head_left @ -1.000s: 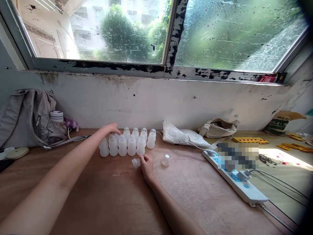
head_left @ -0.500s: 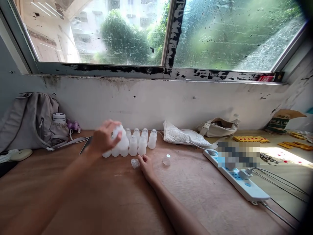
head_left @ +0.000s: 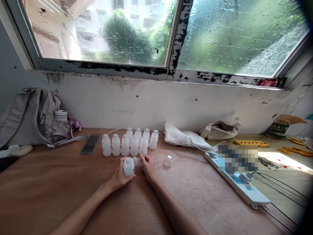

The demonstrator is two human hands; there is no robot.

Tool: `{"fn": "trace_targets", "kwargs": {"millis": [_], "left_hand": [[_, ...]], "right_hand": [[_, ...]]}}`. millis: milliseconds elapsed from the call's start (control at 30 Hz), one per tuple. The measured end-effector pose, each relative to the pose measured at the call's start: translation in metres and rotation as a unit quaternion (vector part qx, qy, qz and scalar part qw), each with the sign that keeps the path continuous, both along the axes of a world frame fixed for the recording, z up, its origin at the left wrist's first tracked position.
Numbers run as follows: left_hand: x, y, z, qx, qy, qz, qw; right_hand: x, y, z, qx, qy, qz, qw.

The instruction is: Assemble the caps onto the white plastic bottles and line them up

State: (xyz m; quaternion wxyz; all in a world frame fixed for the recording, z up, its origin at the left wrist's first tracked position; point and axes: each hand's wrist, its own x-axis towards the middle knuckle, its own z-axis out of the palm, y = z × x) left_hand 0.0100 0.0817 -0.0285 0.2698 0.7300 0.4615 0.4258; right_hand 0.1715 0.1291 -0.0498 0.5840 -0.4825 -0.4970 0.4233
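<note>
My left hand (head_left: 117, 177) is wrapped round a frosted white plastic bottle (head_left: 128, 167), uncapped, its open mouth tilted toward me. Close beside it, the fingers of my right hand (head_left: 148, 168) pinch a small clear ribbed plastic piece (head_left: 136, 161), partly hidden behind the bottle and fingers. Just beyond both hands stand several matching frosted bottles (head_left: 125, 145) in two rows, upright, with clear tops. A clear round plastic cap (head_left: 167, 162) lies on the wooden table (head_left: 186, 195), to the right of my right hand.
Against the wall at left rests a grey backpack (head_left: 31, 117). A silvery padded pouch (head_left: 184, 136) and a beige bag (head_left: 218, 129) lie at the back. To the right are a white power strip (head_left: 237, 181) with cables and yellow plastic parts (head_left: 251, 143).
My left hand has come down from above the bottle rows toward me, bringing a bottle beside my right hand. The right hand keeps its pinch on the clear piece.
</note>
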Motion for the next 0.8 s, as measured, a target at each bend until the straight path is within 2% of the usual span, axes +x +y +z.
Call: {"fn": "trace_targets", "kwargs": {"millis": [100,200,333,400,567,800], "left_hand": [[-0.001,0.000,-0.003,-0.051,-0.056,-0.008,0.997],[-0.006,0.000,0.000,-0.065,-0.078,-0.014,0.995],[-0.013,0.002,0.000,-0.064,-0.121,0.051,0.989],[-0.015,0.005,-0.002,-0.073,-0.135,0.055,0.987],[-0.017,0.012,-0.007,-0.094,-0.095,0.037,0.990],[-0.016,0.010,-0.009,-0.060,-0.034,0.046,0.997]], "right_hand": [[0.000,-0.001,-0.001,-0.001,0.012,0.002,1.000],[0.000,-0.002,-0.001,-0.004,0.027,0.005,1.000],[0.001,-0.002,-0.001,-0.006,0.058,0.006,0.998],[0.001,-0.002,-0.001,-0.007,0.075,0.008,0.997],[0.004,-0.002,0.002,-0.006,0.112,0.006,0.994],[0.001,-0.008,0.006,-0.012,0.131,0.044,0.990]]}}
